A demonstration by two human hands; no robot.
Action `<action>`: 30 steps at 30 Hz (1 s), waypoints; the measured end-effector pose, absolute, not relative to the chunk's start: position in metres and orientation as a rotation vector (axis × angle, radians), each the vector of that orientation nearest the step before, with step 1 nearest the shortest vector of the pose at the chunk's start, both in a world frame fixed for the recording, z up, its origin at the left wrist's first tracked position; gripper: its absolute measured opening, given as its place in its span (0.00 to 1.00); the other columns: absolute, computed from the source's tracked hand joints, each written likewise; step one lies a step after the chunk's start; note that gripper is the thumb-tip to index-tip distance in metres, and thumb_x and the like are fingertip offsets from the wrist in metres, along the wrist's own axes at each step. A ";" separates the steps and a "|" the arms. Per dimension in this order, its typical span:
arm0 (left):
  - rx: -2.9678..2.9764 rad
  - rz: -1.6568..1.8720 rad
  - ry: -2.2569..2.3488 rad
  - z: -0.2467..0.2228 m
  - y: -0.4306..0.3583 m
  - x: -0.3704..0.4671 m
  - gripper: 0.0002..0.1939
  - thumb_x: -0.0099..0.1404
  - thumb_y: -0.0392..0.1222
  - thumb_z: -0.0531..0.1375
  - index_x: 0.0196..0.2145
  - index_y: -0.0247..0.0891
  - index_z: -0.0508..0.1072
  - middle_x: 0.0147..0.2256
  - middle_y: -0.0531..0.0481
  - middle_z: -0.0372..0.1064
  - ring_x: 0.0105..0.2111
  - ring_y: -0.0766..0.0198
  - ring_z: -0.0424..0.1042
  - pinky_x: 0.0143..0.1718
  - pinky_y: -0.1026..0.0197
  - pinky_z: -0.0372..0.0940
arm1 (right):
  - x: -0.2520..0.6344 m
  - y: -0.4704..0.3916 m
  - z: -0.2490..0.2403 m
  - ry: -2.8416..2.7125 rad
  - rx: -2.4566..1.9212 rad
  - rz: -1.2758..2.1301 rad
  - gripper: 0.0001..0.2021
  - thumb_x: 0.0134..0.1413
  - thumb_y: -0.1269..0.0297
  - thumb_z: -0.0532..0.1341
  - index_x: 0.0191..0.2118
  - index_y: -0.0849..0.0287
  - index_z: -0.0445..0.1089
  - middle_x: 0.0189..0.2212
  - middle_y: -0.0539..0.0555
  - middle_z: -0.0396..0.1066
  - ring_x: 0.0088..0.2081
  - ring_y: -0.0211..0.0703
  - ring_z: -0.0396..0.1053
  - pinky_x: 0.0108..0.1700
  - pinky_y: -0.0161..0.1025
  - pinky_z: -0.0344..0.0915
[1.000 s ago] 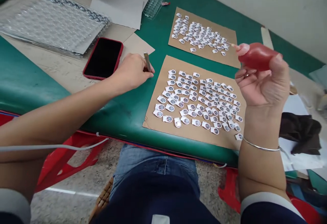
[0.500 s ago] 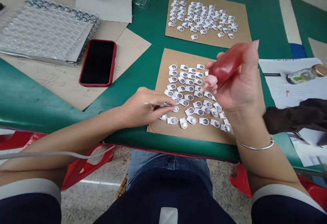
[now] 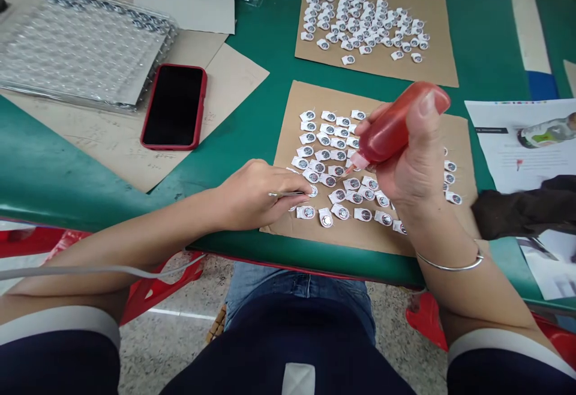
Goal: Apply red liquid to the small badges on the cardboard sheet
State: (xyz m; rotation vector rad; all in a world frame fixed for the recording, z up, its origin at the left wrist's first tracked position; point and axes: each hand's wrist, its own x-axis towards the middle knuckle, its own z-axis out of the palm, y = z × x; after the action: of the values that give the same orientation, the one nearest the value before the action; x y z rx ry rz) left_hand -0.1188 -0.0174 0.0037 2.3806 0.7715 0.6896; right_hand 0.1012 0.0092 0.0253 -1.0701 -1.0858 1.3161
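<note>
— While the head view looks down on the green surface (image 3: 252,113), what have I got in each hand?

— My right hand (image 3: 411,167) has its fingers wrapped tight round a red squeeze bottle (image 3: 391,125), nozzle tilted down-left over the near cardboard sheet (image 3: 288,131). My left hand (image 3: 252,194) pinches thin tweezers (image 3: 288,193), fingers closed on them, tips at the near-left rows of small round parts (image 3: 330,170).

— And doing this step well?

— I'd judge it wants a steady nozzle just above one part, a light squeeze, tweezers pinning that piece so it doesn't shift.

— Anything else about?

— A second sheet of parts (image 3: 373,29) lies far; a red-cased phone (image 3: 174,107) and a bubble tray (image 3: 81,47) sit left.
</note>
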 end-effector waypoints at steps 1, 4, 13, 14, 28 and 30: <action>2.385 0.687 0.778 0.004 -0.017 -0.118 0.06 0.65 0.39 0.56 0.38 0.41 0.72 0.34 0.49 0.77 0.32 0.65 0.75 0.29 0.65 0.64 | 0.101 0.009 0.025 -1.092 -1.078 1.314 0.19 0.48 0.42 0.58 0.32 0.55 0.68 0.31 0.53 0.66 0.32 0.40 0.68 0.21 0.35 0.66; 2.393 0.687 0.792 0.004 -0.018 -0.116 0.06 0.65 0.39 0.56 0.37 0.40 0.72 0.33 0.49 0.77 0.31 0.66 0.75 0.29 0.65 0.64 | 0.100 0.007 0.024 -1.114 -1.112 1.292 0.18 0.48 0.43 0.58 0.32 0.55 0.67 0.31 0.52 0.65 0.31 0.39 0.67 0.22 0.36 0.67; 2.336 0.678 0.933 0.008 -0.015 -0.108 0.06 0.62 0.38 0.58 0.33 0.38 0.75 0.32 0.51 0.77 0.29 0.66 0.74 0.28 0.66 0.64 | 0.087 0.009 0.015 -1.346 -1.197 1.129 0.16 0.46 0.47 0.62 0.28 0.54 0.63 0.23 0.47 0.63 0.22 0.35 0.66 0.20 0.34 0.58; 2.329 0.655 0.934 0.009 -0.014 -0.107 0.06 0.62 0.37 0.58 0.33 0.38 0.76 0.32 0.51 0.77 0.29 0.66 0.74 0.29 0.66 0.64 | 0.085 0.008 0.014 -1.379 -1.203 1.103 0.16 0.46 0.47 0.62 0.27 0.54 0.63 0.22 0.47 0.62 0.22 0.35 0.66 0.20 0.34 0.57; 2.250 0.528 0.859 0.016 0.007 -0.105 0.06 0.60 0.37 0.59 0.29 0.39 0.76 0.31 0.53 0.76 0.32 0.66 0.73 0.38 0.64 0.64 | 0.074 0.006 0.000 -1.567 -1.171 0.888 0.17 0.51 0.51 0.60 0.20 0.56 0.59 0.17 0.44 0.54 0.21 0.31 0.55 0.27 0.36 0.57; 2.258 0.528 0.847 0.017 0.007 -0.106 0.06 0.60 0.37 0.58 0.29 0.39 0.76 0.31 0.53 0.76 0.31 0.66 0.73 0.36 0.64 0.63 | 0.073 0.006 0.000 -1.593 -1.159 0.887 0.17 0.52 0.53 0.60 0.20 0.56 0.59 0.17 0.45 0.54 0.21 0.31 0.54 0.27 0.36 0.56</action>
State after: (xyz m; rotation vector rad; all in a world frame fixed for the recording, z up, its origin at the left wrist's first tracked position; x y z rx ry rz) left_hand -0.1062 0.0074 0.0165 2.2579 0.8467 0.5276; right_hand 0.0733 0.0057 0.0002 -1.1587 -1.5928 0.8873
